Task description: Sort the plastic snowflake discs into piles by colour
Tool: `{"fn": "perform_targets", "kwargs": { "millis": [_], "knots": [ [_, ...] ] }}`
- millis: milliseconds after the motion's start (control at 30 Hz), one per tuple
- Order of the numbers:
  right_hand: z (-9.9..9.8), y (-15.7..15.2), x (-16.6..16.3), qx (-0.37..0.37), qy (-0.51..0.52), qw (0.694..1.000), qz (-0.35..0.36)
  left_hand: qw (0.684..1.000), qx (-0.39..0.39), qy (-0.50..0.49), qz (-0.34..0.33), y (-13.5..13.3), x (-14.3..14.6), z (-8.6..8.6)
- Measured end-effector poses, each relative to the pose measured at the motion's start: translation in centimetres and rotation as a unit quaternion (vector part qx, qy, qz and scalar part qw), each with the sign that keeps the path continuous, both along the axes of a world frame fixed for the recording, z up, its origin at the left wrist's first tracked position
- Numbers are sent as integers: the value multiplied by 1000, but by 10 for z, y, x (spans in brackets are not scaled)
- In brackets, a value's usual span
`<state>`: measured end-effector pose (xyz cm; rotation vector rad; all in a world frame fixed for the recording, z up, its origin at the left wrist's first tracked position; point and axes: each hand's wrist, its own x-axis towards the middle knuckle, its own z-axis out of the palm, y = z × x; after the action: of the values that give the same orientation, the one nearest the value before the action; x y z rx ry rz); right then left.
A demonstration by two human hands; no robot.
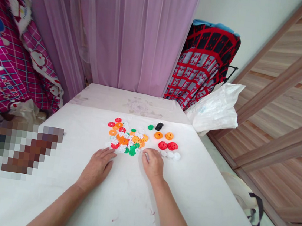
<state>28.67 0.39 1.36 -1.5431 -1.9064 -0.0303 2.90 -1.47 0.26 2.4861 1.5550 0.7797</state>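
Left hand (pixel 99 163) lies open, apart from curled right hand (pixel 154 166), contents unclear, near discs (pixel 125 140); pink cloth (pixel 29 69) bears blurry lettering (pixel 10 84).

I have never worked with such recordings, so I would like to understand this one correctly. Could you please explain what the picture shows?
There is no machine here: you see a person's two bare hands. The single picture comes from a camera worn on the head, looking forward and down.

On the white table lies a mixed spread of notched, flower-shaped discs in several colours. To its right are separate groups by colour: black discs, a green disc, orange discs, red discs and white discs.

The left hand is open, palm down, near the spread, with nothing visible in it. The right hand is curled beside the white discs; whether it holds something is unclear.
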Motion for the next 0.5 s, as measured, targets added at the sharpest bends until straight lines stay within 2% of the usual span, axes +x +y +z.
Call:
{"fn": "perform_targets", "kwargs": {
  "millis": [100, 267, 367, 500],
  "knots": [
    [-7, -4, -24, -5, 6, 1000, 24, 1000, -1, 0, 4, -1, 1, 1],
    [-5, 0, -40, -14, -30, 999, 11, 999, 18, -10, 27, -1, 3, -2],
    [1, 5, -57, -15, -40, 999, 26, 997, 26, -27, 72, 3, 2, -7],
    [11, 13, -88, -28, -52, 995, 82, 987, 22, -77, 142, 14, -1, -8]
  ]
}}
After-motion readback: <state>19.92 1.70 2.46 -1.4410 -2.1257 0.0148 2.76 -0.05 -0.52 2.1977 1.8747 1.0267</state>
